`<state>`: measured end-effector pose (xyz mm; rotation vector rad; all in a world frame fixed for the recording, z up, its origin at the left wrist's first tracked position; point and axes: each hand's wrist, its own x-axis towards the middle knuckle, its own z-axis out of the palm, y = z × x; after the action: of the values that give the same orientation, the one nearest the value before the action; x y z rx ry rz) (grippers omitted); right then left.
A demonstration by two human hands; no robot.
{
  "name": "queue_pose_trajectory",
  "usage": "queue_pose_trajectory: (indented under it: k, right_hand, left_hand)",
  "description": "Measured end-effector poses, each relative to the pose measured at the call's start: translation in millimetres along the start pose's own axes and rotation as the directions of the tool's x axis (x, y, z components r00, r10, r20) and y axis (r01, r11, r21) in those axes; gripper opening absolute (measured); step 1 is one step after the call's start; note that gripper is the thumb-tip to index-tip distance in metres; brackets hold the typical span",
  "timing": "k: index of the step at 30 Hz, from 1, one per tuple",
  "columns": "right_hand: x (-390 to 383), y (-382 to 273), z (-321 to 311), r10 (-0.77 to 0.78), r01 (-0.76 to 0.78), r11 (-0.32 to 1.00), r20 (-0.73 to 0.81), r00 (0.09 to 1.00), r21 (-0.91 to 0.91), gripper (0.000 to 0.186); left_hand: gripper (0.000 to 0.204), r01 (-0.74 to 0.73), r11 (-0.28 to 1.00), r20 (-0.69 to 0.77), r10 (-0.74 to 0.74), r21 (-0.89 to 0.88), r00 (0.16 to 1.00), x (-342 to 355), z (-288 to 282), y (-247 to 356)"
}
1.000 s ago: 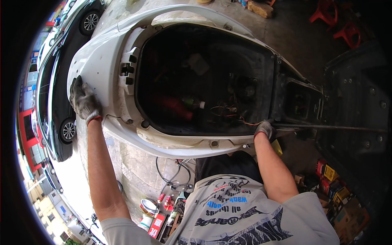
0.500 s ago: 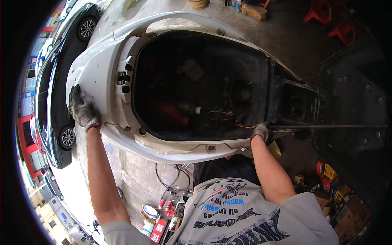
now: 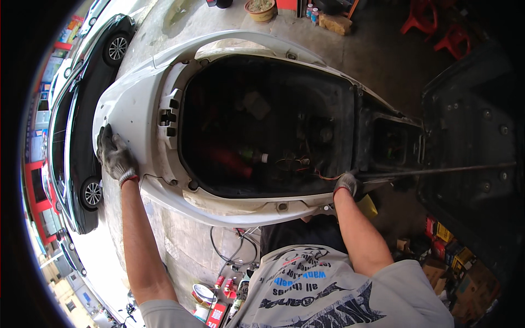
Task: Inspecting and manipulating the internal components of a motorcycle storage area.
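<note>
A white scooter body is in front of me, its black under-seat storage bucket (image 3: 273, 188) open to view. My left hand (image 3: 116, 156), in a dark-palmed work glove with a red cuff edge, rests with outstretched fingers on the white tail panel (image 3: 128, 104). At the bucket's near right corner is my gloved right hand (image 3: 345, 185), touching the rim; its fingers are mostly hidden. A thin rod (image 3: 443, 170) runs from beside this hand toward the raised dark seat (image 3: 476, 131). Inside the bucket are a bottle with a white cap (image 3: 264, 158), a red item (image 3: 232, 164) and loose wires (image 3: 311, 170).
A dark car (image 3: 82, 126) stands on the left. Red plastic stools (image 3: 454, 41) and a potted plant (image 3: 261, 11) are at the back. Boxes (image 3: 445, 246) are piled at lower right. A white bucket (image 3: 203, 294) and a black cable (image 3: 219, 251) lie near my left side.
The scooter sits slightly lower in view, both hands with it. The rod's far end appears tilted up a little. My left hand stays on the tail panel, my right at the rim.
</note>
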<state>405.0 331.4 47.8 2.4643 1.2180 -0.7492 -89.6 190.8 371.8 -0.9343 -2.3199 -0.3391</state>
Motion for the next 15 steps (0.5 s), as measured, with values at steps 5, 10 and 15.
queue_pose_trajectory:
  k: [5,10,15]
  right_hand:
    - [28,7,20,0.285,-0.265,0.939,-0.064,0.957,0.219,0.055]
    - [12,2,3,0.397,-0.349,0.875,-0.084,0.914,0.335,0.060]
    - [-11,-7,-18,0.451,-0.364,0.849,-0.168,0.876,0.382,0.062]
  left_hand:
    - [0.035,0.043,0.999,0.042,-0.044,0.010,0.998,2,2,3]
    - [0.035,0.063,0.998,0.048,-0.064,0.020,0.997,0,-2,3]
    - [0.036,0.051,0.999,0.048,-0.051,0.014,0.998,1,-2,5]
